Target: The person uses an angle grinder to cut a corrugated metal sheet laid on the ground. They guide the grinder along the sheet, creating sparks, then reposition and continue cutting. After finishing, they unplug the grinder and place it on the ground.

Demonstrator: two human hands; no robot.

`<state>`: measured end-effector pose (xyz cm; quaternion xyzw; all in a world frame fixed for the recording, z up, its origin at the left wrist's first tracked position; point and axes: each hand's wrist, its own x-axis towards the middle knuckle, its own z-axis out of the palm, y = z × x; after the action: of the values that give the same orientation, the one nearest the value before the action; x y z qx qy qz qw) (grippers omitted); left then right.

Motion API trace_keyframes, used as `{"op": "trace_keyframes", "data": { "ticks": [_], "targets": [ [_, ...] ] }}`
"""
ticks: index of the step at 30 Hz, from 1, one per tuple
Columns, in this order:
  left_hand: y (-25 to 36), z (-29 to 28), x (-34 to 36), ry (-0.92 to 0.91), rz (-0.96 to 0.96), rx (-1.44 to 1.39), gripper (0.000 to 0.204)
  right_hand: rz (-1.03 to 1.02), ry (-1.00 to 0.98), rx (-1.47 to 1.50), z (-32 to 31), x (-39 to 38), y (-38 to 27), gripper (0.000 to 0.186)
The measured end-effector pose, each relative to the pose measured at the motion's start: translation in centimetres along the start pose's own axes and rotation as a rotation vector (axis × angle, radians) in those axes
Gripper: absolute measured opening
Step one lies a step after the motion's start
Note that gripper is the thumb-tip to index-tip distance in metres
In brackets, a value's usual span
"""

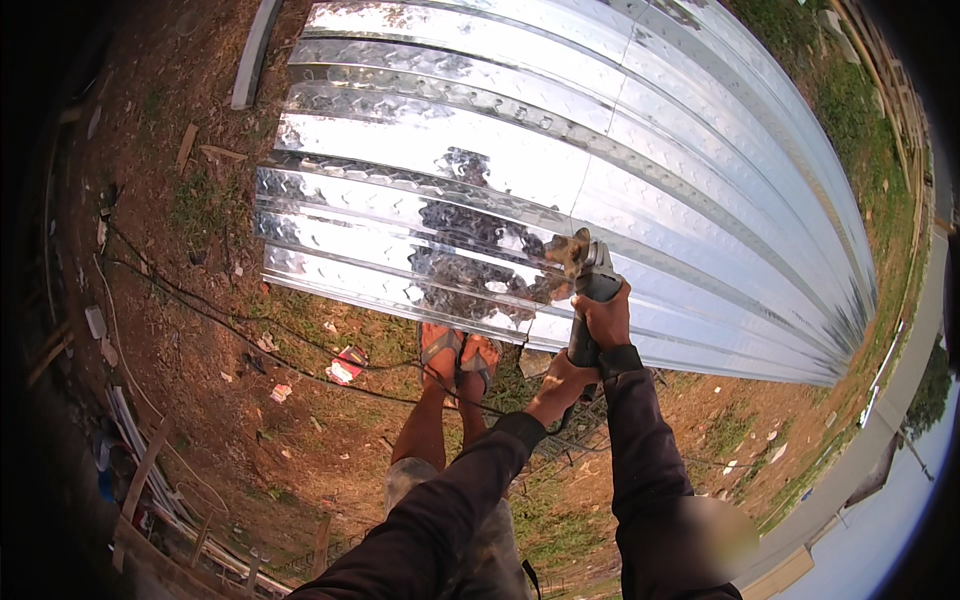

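1. In the head view, grasping the grinder (583, 346) with both hands, fingers closed round the dark body.
2. Clasping the front part, just behind the grey head, with the right hand (606, 318).
3. Clasping the rear part, closer to the body, with the left hand (562, 388).
4. Holding the grinder's head over the sheet (700, 270), close to the near edge; impossible to tell whether touching the metal.
5. Beneath it, shiny and ribbed, stretching far off to the right, with a thin line across the ribs and dark reflections left of the grinder.
6. Just beside the near edge, sandalled feet (440, 347).
7. Trailing over bare soil from the left toward the left sleeve (430, 520), a black cable (225, 312).
8. Near the feet, a red-and-white wrapper (347, 365).
9. Lying beyond the sheet's left end, a grey beam (256, 55).
10. Along the far right, a road (880, 425).
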<state>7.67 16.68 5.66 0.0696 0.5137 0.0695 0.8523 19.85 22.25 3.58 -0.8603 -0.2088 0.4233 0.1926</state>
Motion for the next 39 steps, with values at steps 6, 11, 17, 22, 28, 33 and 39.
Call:
{"op": "trace_keyframes", "data": {
  "ticks": [6, 11, 17, 22, 28, 33, 39],
  "targets": [
    [1.2, 0.2, 0.1, -0.032, -0.002, 0.019, 0.046, 0.003, -0.031, -0.006, -0.2, 1.2, 0.4, 0.095],
    [2.6, 0.5, -0.3, -0.009, 0.02, 0.006, 0.048, 0.018, -0.046, 0.007, -0.2, 1.5, -0.9, 0.095],
    [2.8, 1.1, 0.1, 0.021, 0.011, -0.004, 0.049, 0.001, -0.067, 0.018, -0.5, 2.5, -0.9, 0.089],
    [3.8, 1.9, 0.4, -0.003, -0.007, -0.027, 0.05, -0.043, -0.056, 0.037, -0.6, 4.3, 0.6, 0.081],
    [4.9, 2.4, 0.1, 0.055, 0.005, -0.031, 0.034, 0.013, -0.109, 0.011, -0.9, 4.7, -0.7, 0.088],
    [4.6, 3.1, 1.4, 0.031, 0.059, -0.095, 0.024, -0.021, -0.123, 0.003, -1.0, 6.4, 0.0, 0.088],
    [5.5, 3.3, 2.1, 0.042, 0.042, -0.081, 0.022, 0.02, -0.156, -0.037, -1.0, 7.7, -0.8, 0.089]
  ]
}}
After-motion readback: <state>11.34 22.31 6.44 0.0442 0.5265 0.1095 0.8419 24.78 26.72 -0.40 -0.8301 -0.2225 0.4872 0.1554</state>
